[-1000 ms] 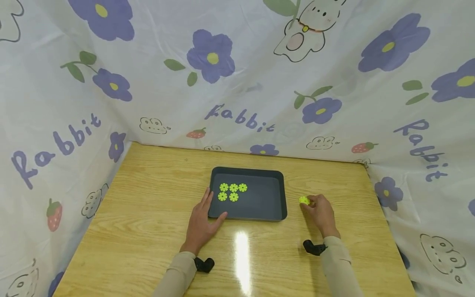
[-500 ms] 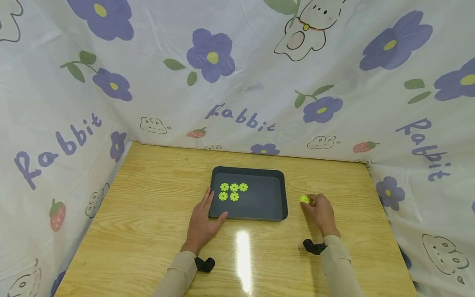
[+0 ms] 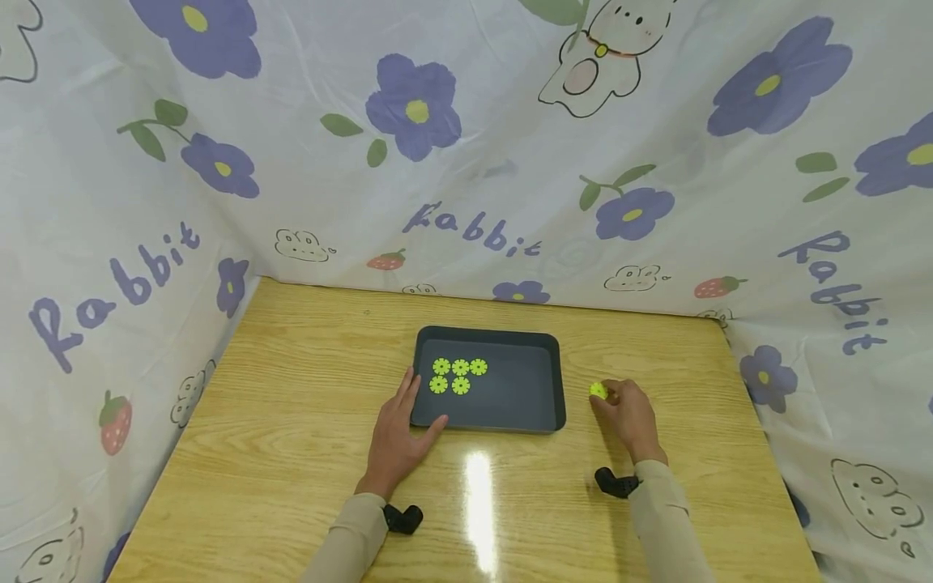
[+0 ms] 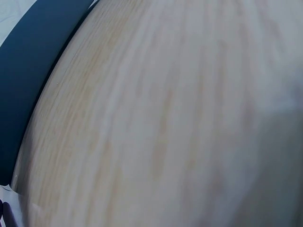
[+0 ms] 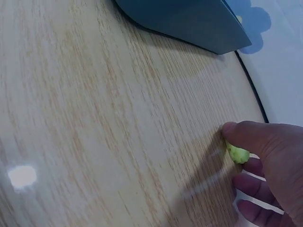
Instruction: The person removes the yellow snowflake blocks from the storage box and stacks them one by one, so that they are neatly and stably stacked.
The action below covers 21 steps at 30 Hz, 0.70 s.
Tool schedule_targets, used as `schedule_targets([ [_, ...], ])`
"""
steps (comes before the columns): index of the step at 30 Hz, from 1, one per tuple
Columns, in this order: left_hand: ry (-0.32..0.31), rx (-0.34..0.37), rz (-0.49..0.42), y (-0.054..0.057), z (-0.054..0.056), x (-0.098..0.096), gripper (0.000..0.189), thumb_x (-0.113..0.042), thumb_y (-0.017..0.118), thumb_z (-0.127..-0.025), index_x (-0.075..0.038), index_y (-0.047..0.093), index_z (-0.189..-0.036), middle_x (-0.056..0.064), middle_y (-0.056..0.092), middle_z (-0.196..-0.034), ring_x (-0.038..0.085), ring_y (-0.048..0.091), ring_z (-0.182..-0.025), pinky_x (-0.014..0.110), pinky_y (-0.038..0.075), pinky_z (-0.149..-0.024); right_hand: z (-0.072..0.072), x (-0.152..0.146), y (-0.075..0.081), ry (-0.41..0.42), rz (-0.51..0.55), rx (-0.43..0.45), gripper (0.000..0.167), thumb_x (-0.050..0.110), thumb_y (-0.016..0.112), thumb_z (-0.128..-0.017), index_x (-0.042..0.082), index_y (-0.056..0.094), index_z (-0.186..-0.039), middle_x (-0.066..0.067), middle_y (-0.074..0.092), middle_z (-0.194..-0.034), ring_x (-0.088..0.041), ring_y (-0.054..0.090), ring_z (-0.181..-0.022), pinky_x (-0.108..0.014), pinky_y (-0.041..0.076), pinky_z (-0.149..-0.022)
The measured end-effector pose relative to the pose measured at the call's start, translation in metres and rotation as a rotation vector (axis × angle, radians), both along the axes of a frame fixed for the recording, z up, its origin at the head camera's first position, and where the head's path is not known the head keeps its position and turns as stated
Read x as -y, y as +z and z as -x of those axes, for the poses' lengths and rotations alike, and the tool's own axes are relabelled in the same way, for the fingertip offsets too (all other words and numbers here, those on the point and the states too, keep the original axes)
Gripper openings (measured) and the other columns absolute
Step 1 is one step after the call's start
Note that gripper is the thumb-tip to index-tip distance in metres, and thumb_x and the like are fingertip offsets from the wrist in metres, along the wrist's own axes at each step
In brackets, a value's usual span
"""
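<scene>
On the wooden table a dark grey rectangular tray (image 3: 517, 393) holds several yellow-green notched discs (image 3: 461, 385), three in a far row and two in a nearer row, on its left side. My left hand (image 3: 394, 441) lies against the tray's left wall, fingers extended, its thumb by the near edge. To the right of the tray, my right hand (image 3: 632, 413) pinches one yellow-green notched disc (image 3: 597, 390) between thumb and fingers. The right wrist view shows this disc (image 5: 238, 154) partly covered by the thumb. Only a sliver of fingers enters the left wrist view, beside the tray wall (image 4: 35, 80).
Light wood table (image 3: 306, 356) surrounds the tray, with a bright reflection (image 3: 479, 502) in front. White printed fabric (image 3: 481, 178) rises at the back and both sides. A small black camera mount is on each wrist.
Both hands and the tray keep their places. The disc in my right hand turns slightly within the pinch; the whole view shifts a little.
</scene>
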<state>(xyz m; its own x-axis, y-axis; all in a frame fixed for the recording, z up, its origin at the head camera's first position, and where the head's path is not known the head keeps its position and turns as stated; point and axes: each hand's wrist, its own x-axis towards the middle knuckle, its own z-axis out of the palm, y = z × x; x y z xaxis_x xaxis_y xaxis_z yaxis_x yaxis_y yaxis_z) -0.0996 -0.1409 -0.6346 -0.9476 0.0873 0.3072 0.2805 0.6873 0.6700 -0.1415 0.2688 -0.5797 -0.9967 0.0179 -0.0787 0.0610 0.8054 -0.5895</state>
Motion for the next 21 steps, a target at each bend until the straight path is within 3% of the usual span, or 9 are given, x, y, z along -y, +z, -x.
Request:
schedule_targets([
  [5, 0.001, 0.006, -0.002, 0.001, 0.0, 0.0, 0.085, -0.048, 0.072, -0.095, -0.004, 0.038, -0.16, -0.002, 0.021, -0.172, 0.035, 0.042, -0.145, 0.058, 0.035, -0.116, 0.002, 0.001, 0.002, -0.029, 0.01, 0.033, 0.07, 0.025, 0.073, -0.099, -0.01, 0.042, -0.151, -0.032, 0.056, -0.129, -0.045, 0.063, -0.11, -0.06, 0.053, -0.093],
  [8, 0.005, 0.005, -0.003, 0.0, 0.0, 0.001, 0.085, -0.048, 0.072, -0.095, -0.004, 0.038, -0.16, -0.003, 0.021, -0.172, 0.035, 0.042, -0.145, 0.058, 0.036, -0.116, 0.005, 0.004, 0.006, -0.033, 0.011, 0.001, 0.076, 0.029, 0.073, -0.099, -0.009, 0.037, -0.154, -0.032, 0.052, -0.131, -0.045, 0.063, -0.108, -0.06, 0.054, -0.091],
  [14, 0.01, -0.015, -0.015, -0.001, 0.0, 0.004, 0.086, -0.047, 0.073, -0.094, -0.005, 0.038, -0.16, -0.002, 0.021, -0.172, 0.036, 0.043, -0.144, 0.059, 0.037, -0.115, 0.02, 0.026, 0.027, -0.021, 0.062, -0.123, 0.068, 0.035, 0.068, -0.102, -0.005, 0.045, -0.152, -0.028, 0.054, -0.13, -0.033, 0.064, -0.092, -0.048, 0.056, -0.073],
  [21, -0.001, 0.002, -0.015, -0.004, 0.0, 0.001, 0.087, -0.048, 0.073, -0.094, -0.008, 0.036, -0.162, -0.002, 0.02, -0.172, 0.035, 0.041, -0.147, 0.059, 0.034, -0.117, 0.042, 0.068, 0.045, 0.061, 0.1, -0.235, 0.056, 0.028, 0.072, -0.1, -0.001, 0.056, -0.145, -0.024, 0.059, -0.125, -0.03, 0.062, -0.085, -0.045, 0.053, -0.068],
])
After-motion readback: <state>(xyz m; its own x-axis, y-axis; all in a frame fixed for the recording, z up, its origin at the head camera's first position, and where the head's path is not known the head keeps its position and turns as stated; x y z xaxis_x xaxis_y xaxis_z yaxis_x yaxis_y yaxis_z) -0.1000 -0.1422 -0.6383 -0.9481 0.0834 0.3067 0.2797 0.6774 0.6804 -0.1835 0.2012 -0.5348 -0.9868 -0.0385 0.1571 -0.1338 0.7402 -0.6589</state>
